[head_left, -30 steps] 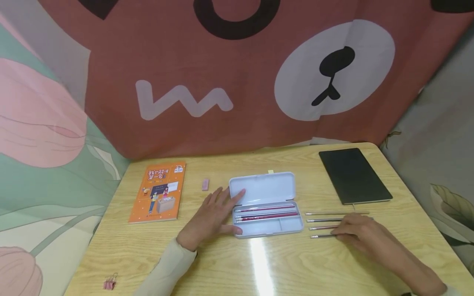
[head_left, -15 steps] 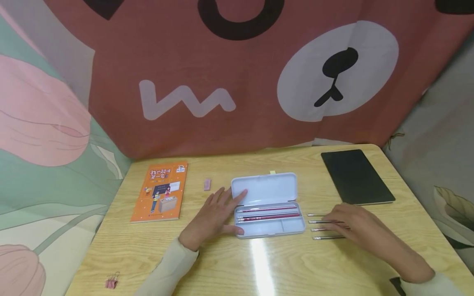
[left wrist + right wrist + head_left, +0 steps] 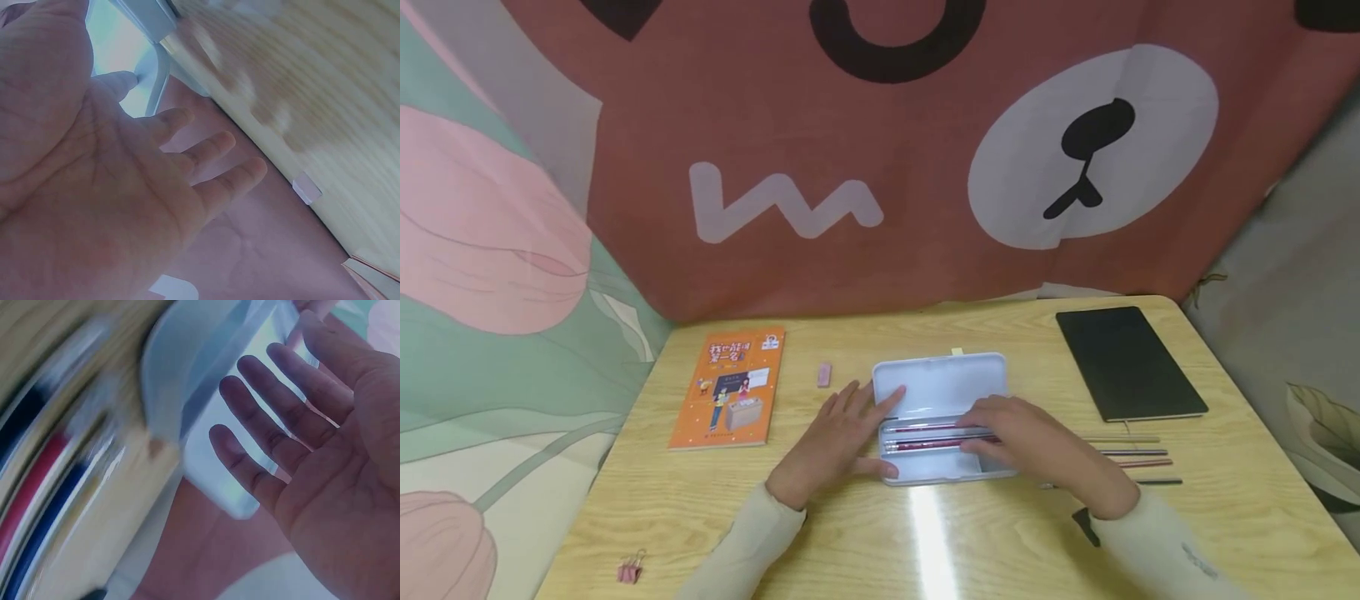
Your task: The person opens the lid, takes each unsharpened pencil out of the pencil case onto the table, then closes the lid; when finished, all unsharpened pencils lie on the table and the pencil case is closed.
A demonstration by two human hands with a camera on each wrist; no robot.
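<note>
A white pencil case (image 3: 936, 385) lies with its lid up in the middle of the table, holding several pencils (image 3: 917, 446). My left hand (image 3: 820, 442) steadies its left end, index finger against the lid and thumb at the front rim. In the left wrist view the other fingers are stretched out with nothing in them. Over the right half of the case hovers my right hand (image 3: 1026, 429), hiding that end of the pencils. Its fingers look loosely extended in the right wrist view (image 3: 269, 431), and no object shows between them. Several more pencils (image 3: 1138, 463) lie in a row right of the case.
An orange book (image 3: 726, 387) lies at the left, with a pink eraser (image 3: 824, 375) between it and the case. A black notebook (image 3: 1131, 362) is at the back right. Near the front left corner sits a pink binder clip (image 3: 630, 568).
My right hand has gone from the row of pencils on the table leftward to above the pencil case. The left hand has stayed at the case, and the row still lies on the table.
</note>
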